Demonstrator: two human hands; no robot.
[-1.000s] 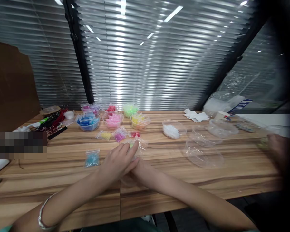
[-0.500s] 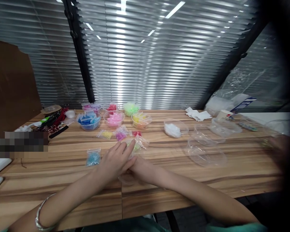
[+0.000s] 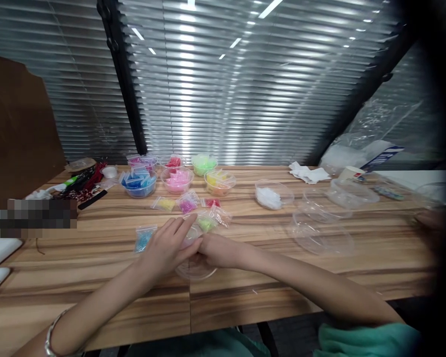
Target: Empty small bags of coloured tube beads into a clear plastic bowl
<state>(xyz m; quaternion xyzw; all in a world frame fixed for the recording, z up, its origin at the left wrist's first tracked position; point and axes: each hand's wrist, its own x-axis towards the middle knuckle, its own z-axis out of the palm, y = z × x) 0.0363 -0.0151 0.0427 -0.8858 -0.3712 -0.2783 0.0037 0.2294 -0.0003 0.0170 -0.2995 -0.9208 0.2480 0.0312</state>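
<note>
My left hand (image 3: 171, 245) is at a clear plastic bowl (image 3: 196, 271) near the table's front, its fingers stretched beside a small clear round piece (image 3: 192, 234). Touching the left thumb, my right hand (image 3: 217, 250) is closed over the bowl; whatever it pinches is hidden. Just behind the hands lies a bag of light green beads (image 3: 207, 224). A bag of blue beads (image 3: 143, 240) is left of my left hand. Yellow (image 3: 165, 204), purple (image 3: 188, 204) and red (image 3: 211, 202) bags lie farther back.
Several bowls of coloured bags, one blue (image 3: 137, 183), stand at the back. A bowl with white contents (image 3: 269, 197) and clear bowls (image 3: 321, 235) are to the right. Cords (image 3: 85, 183) lie at the left. Another person's hand (image 3: 431, 218) shows at the right edge.
My hands have shifted slightly left and my right hand is more tightly closed. More of the clear bowl and the light green bag shows. The view has shifted a little.
</note>
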